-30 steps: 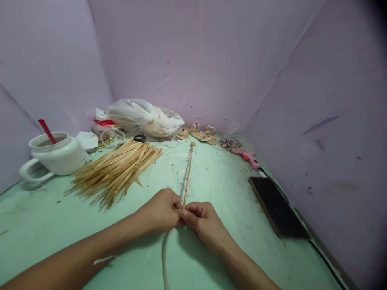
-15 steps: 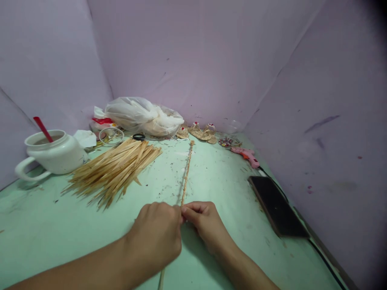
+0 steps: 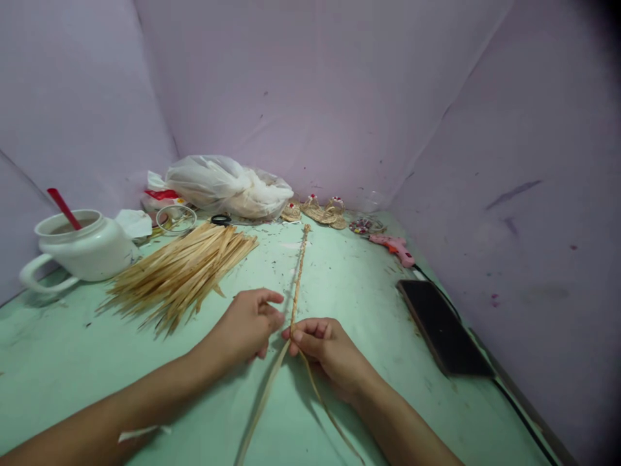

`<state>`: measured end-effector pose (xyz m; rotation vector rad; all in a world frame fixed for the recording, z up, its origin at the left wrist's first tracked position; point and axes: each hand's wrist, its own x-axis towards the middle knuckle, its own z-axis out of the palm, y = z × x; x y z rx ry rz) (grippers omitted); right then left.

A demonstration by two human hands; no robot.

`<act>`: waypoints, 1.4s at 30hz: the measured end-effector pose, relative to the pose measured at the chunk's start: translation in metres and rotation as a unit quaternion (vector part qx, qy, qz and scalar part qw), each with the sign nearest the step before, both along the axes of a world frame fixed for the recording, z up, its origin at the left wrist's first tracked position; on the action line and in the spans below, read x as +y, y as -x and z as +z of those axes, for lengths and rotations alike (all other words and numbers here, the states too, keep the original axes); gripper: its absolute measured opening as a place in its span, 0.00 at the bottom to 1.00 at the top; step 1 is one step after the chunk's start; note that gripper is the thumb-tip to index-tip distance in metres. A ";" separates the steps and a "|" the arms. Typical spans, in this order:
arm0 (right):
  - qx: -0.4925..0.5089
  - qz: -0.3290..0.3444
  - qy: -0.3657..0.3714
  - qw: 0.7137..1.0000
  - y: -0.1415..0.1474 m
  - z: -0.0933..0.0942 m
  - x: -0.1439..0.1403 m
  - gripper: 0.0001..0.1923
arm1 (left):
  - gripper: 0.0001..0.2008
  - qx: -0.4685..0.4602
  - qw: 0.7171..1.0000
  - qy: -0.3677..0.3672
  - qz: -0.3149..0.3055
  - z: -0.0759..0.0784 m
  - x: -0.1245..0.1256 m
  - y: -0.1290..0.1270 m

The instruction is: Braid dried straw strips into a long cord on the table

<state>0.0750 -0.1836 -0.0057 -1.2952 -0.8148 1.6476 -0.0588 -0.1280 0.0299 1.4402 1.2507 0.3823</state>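
Left hand [image 3: 247, 321] has drawn off the twisted cord [image 3: 299, 278], fingers [image 3: 270, 296] parted.

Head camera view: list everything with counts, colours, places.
Table: 1, green, underneath
Walls: several, lilac, around
Mug: 1, white, left
Stick: 1, red, in mug
Paper: 1, white, beside mug
Packet: 1, red-white, back
Bag: 1, whitish, back
Ring: 1, white, back
Handle: 1, black, back
Strips: many, tan, left
Woven pieces: several, tan, back
Beads: several, mixed, back
Glue gun: 1, pink, right
Phone: 1, black, right
Cable: count unclear, black, right
Scraps: several, whitish, table
Braid: 1, tan, centre
Loose ends: at least 2, tan, foreground
Left hand: 1, beside braid
Right hand: 1, pinching braid
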 end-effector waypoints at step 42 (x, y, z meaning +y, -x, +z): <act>-0.443 0.148 -0.120 0.876 -0.041 0.011 -0.005 0.10 | 0.05 -0.026 0.979 -0.042 -0.198 -0.038 0.006 -0.003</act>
